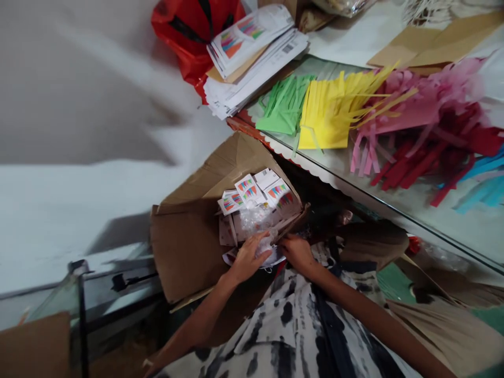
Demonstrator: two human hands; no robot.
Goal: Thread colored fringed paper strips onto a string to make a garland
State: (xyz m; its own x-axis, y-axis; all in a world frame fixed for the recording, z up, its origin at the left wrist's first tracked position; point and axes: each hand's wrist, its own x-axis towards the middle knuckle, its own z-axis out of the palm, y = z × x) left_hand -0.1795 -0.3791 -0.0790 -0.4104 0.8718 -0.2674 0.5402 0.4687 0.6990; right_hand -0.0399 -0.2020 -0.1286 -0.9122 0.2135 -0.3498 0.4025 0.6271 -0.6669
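In the head view, an open cardboard box [189,247] tilts in front of me, with small white printed cards [249,189] and crumpled clear plastic bags [252,218] inside. My left hand [248,257] reaches over the near rim, its fingers and thumb around a piece of clear plastic [268,252]. Beside it, my right hand [298,254] is closed at the box's near right corner. Its fingertips are hidden, so I cannot make out what they hold.
A glass-topped counter [338,170] carries green [285,102], yellow [326,113], pink and red paper fringes. A stack of printed sheets [255,58] rests beside a red plastic bag [173,31]. A dark metal frame [82,315] stands at lower left; a pale wall rises behind.
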